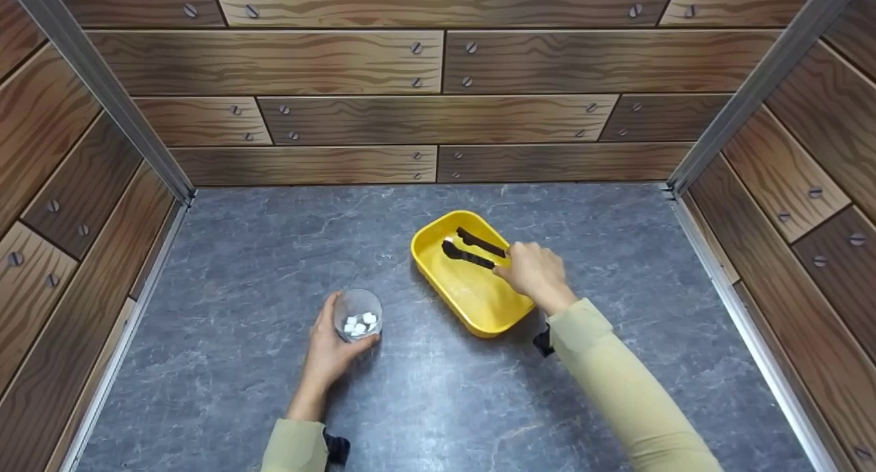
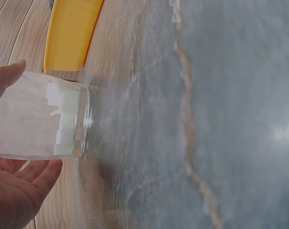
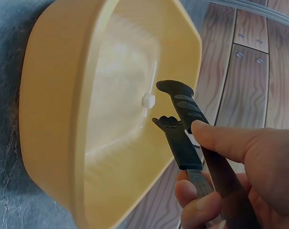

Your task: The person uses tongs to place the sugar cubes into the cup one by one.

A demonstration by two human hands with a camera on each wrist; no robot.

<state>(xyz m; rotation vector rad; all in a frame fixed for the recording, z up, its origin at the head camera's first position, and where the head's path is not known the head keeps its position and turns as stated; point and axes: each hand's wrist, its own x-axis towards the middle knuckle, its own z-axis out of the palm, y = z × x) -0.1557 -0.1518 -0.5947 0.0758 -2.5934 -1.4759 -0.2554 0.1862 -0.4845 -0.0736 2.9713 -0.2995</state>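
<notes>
My right hand (image 1: 537,273) grips a pair of tongs (image 1: 477,258) with black tips, angled down into a yellow tub (image 1: 438,293). The two tips stand apart. Beside them in the tub lies one small white cube (image 3: 148,100), partly covered by a tip in the head view. My left hand (image 1: 328,349) holds a clear glass (image 1: 357,302), thumb on one side and fingers on the other. Several white cubes (image 1: 360,325) lie at the bottom of the glass. In the left wrist view the glass (image 2: 30,117) stands upright at the grey surface.
The grey marbled surface (image 1: 260,273) is bounded by wood-patterned walls (image 1: 342,120) at the back and both sides. Metal strips (image 1: 746,328) run along its side edges. The tub sits right of the glass, a short gap between them.
</notes>
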